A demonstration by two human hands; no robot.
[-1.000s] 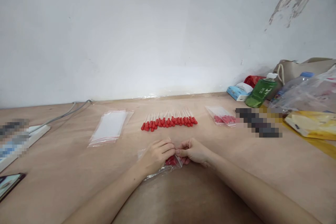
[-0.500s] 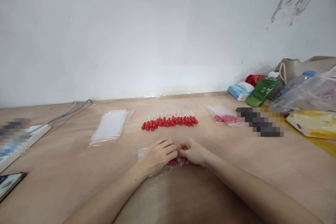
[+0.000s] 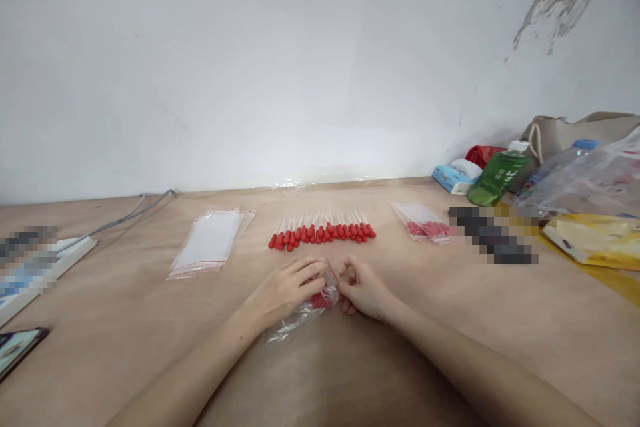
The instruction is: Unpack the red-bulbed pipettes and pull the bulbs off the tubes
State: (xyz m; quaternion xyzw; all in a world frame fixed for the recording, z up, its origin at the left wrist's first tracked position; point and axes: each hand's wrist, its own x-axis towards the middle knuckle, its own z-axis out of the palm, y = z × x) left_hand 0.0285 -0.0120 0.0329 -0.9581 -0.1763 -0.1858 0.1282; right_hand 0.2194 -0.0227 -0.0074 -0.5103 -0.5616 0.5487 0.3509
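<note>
My left hand [image 3: 286, 291] and my right hand [image 3: 363, 288] meet near the table's front, both pinching a small clear plastic bag [image 3: 305, 310] with red-bulbed droppers inside. The bag hangs tilted between the fingers, its lower end trailing toward me on the left. Just beyond the hands lies a row of several clear droppers with red bulbs [image 3: 323, 231]. A stack of empty clear bags [image 3: 210, 242] lies to the left of the row, and a filled bag of red-bulbed droppers [image 3: 424, 221] lies to its right.
A brown table [image 3: 125, 320] meets a white wall. A white power strip [image 3: 45, 263] with a grey cable and a phone [image 3: 17, 347] sit at the left. At the right are a green bottle [image 3: 497, 177], a tissue pack [image 3: 455, 177], a yellow packet [image 3: 595, 240] and bags.
Both hands have shifted slightly away from me and lifted the bag's top edge. The bag now tilts, its lower end pointing down-left, and the fingers pinch nearer its opening.
</note>
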